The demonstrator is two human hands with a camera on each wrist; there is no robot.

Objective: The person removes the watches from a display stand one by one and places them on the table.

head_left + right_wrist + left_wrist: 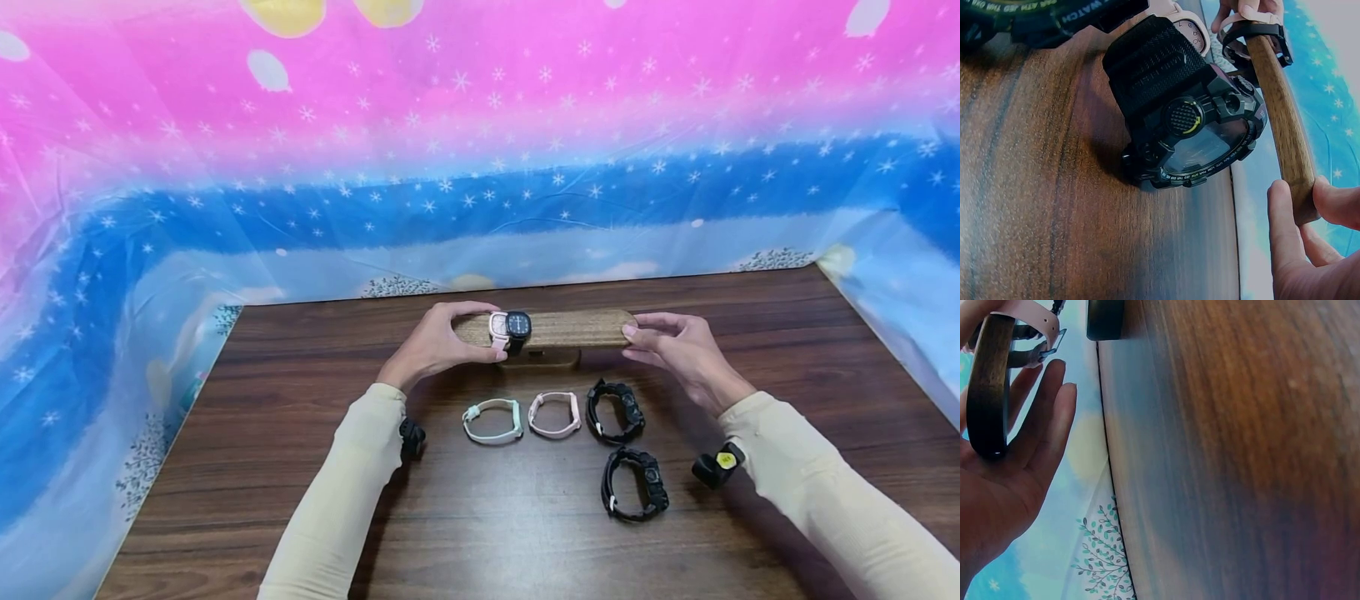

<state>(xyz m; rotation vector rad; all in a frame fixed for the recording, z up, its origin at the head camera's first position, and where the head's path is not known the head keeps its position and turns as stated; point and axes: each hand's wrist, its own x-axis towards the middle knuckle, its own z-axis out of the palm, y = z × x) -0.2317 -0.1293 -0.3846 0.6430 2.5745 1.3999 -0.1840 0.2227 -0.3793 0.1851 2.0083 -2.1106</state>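
Observation:
A wooden watch stand with a long horizontal bar (573, 328) stands near the back of the table. Around the bar's left part sit a pink watch (498, 327) and a black watch (518, 325), side by side. My left hand (432, 340) spans the bar's left end, thumb and fingers pinching the pink watch's strap; the bar's end lies near the palm (1004, 494) in the left wrist view. The right hand (686, 350) pinches the bar's right end between thumb and fingers. In the right wrist view, the bar (1285, 125) runs between these fingertips.
In front of the stand lie a mint-green watch (493, 422), a second pink watch (555, 415) and two chunky black watches (615, 412), one nearer the front (634, 485). The stand's base (551, 359) rests on the wooden table (262, 467). A patterned curtain (480, 192) borders the table's back.

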